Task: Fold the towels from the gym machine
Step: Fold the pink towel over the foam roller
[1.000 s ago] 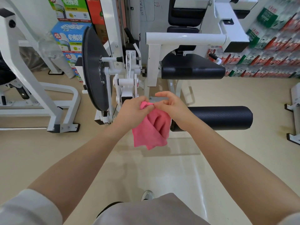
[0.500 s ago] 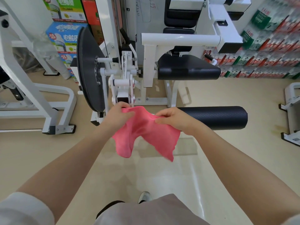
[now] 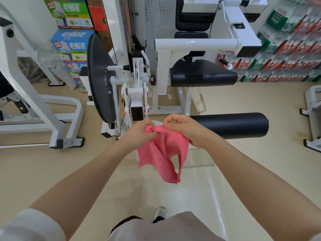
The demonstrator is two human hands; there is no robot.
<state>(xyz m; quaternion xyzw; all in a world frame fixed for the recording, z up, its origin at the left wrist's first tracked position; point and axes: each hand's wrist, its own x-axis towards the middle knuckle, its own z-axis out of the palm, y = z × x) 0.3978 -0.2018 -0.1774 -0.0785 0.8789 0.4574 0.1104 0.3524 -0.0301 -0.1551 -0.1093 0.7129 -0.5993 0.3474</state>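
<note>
1. The towel (image 3: 163, 153), pink, hangs in the air in front of the person, above the floor (image 3: 225, 171), touching no machine.
2. The left hand (image 3: 139, 133) grips a bunched corner of the towel at its upper left, fingers curled round the cloth.
3. The right hand (image 3: 184, 131) pinches the upper edge just beside the left, thumb and forefinger closed on it; the rest of the cloth drapes down from under its palm in loose folds to a point.
4. Right behind the hands stands the machine (image 3: 194, 44), white-framed – its linkage (image 3: 137, 94) and a small black block come down almost to the left hand's knuckles.
5. The roller (image 3: 231, 125), black and padded, lies level behind the right wrist, which covers its near end.
6. Above it sits the black seat (image 3: 203, 75), under the white crossbar.
7. Left of the linkage a large black disc (image 3: 99, 79) stands on edge.
8. Further left is a second white frame (image 3: 34, 101), its feet on the floor.
9. Boxes (image 3: 73, 42) with printed labels are stacked against the back wall; packaged goods (image 3: 286, 49) in green and red fill the right side.
10. Part of another white machine (image 3: 312, 108) shows at the right edge.
11. At the bottom – a shoe (image 3: 160, 213) on the floor, and pale sleeves at both lower corners.
</note>
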